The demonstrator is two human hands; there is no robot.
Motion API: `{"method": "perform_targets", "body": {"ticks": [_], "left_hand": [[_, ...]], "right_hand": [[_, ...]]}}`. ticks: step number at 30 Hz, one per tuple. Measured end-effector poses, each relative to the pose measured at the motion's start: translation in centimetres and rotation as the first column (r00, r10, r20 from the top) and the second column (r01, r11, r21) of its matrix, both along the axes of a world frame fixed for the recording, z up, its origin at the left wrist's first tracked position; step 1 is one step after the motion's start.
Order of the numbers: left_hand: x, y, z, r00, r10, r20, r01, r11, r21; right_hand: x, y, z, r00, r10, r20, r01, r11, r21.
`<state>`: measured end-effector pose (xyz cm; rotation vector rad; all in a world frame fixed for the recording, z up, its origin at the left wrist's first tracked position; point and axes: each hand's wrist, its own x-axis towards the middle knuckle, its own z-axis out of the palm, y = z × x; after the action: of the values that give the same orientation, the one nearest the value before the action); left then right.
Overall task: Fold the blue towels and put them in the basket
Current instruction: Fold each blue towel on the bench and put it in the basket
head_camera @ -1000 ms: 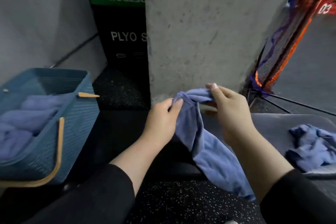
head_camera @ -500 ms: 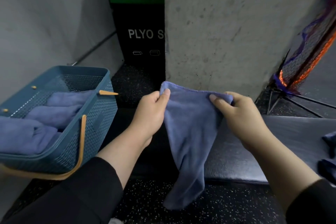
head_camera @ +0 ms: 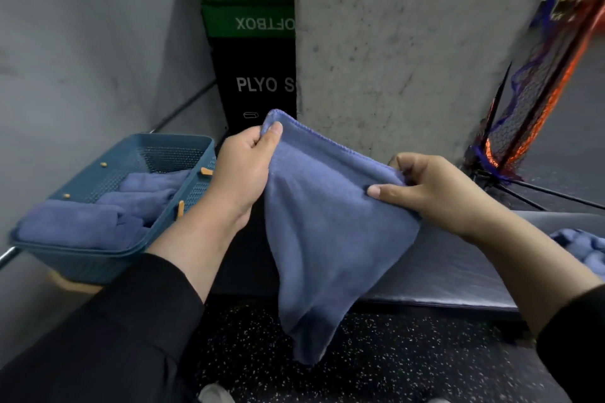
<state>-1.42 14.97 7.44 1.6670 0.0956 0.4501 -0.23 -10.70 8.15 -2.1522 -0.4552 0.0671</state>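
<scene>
A blue towel (head_camera: 324,232) hangs spread in the air in front of me, its lower end drooping toward the floor. My left hand (head_camera: 244,167) pinches its upper left corner. My right hand (head_camera: 429,190) pinches the upper right corner, held a little lower. A teal basket (head_camera: 95,263) with tan handles stands at the left and holds several folded blue towels (head_camera: 82,226). Another crumpled blue towel (head_camera: 586,247) lies at the right edge on a dark padded bench (head_camera: 458,271).
A grey concrete pillar (head_camera: 409,42) rises straight ahead. Stacked green and black plyo boxes (head_camera: 255,42) stand beside it. A net on a black frame (head_camera: 530,101) leans at the right. Black speckled rubber floor (head_camera: 376,363) lies below the towel.
The bunched towel has been opened out between both hands. My hands moved apart along its top edge, and the view shifted left, bringing the basket closer.
</scene>
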Motion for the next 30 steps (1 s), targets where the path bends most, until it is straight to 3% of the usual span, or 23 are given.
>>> {"method": "perform_targets", "body": {"ticks": [4, 7, 13, 16, 18, 21, 25, 27, 30], "left_hand": [[-1.7, 0.8, 4.0, 0.999, 0.020, 0.050, -0.024, 0.997, 0.073], [-2.6, 1.8, 5.0, 0.997, 0.053, 0.054, -0.061, 0.986, 0.154], [-3.2, 4.0, 3.5, 0.996, 0.094, -0.002, -0.087, 0.934, 0.346], [-2.4, 4.4, 2.2, 0.986, 0.150, -0.076, -0.100, 0.887, 0.451], [-1.3, 4.6, 1.3, 0.978, 0.131, -0.164, -0.053, 0.910, 0.411], [0.9, 3.7, 0.6, 0.967, 0.051, -0.251, 0.006, 0.975, 0.223], [8.8, 3.0, -0.1, 0.970, 0.058, -0.234, -0.048, 0.998, 0.047], [13.0, 3.1, -1.0, 0.964, 0.033, -0.264, -0.010, 0.996, 0.086], [15.5, 2.3, -5.0, 0.941, 0.029, -0.337, 0.118, 0.905, 0.409]], "right_hand": [[-1.4, -2.1, 3.6, 1.000, -0.001, 0.027, 0.011, 0.933, -0.361], [-2.4, -3.8, 5.6, 0.994, -0.069, 0.081, 0.097, 0.903, -0.419], [-3.8, -5.6, 5.7, 0.963, -0.270, 0.008, 0.270, 0.960, -0.080], [-3.3, -5.3, 4.8, 0.940, -0.288, -0.182, 0.321, 0.928, 0.190], [-2.2, -5.1, 3.8, 0.921, -0.306, -0.241, 0.373, 0.871, 0.320], [1.1, -4.7, 2.2, 0.904, -0.390, -0.176, 0.428, 0.827, 0.363], [9.4, -3.2, 0.4, 0.901, -0.421, -0.102, 0.424, 0.812, 0.400], [13.9, -2.5, -1.0, 0.911, -0.408, -0.058, 0.409, 0.877, 0.250], [16.0, -1.9, -5.0, 0.927, -0.376, -0.009, 0.364, 0.902, -0.231]]}}
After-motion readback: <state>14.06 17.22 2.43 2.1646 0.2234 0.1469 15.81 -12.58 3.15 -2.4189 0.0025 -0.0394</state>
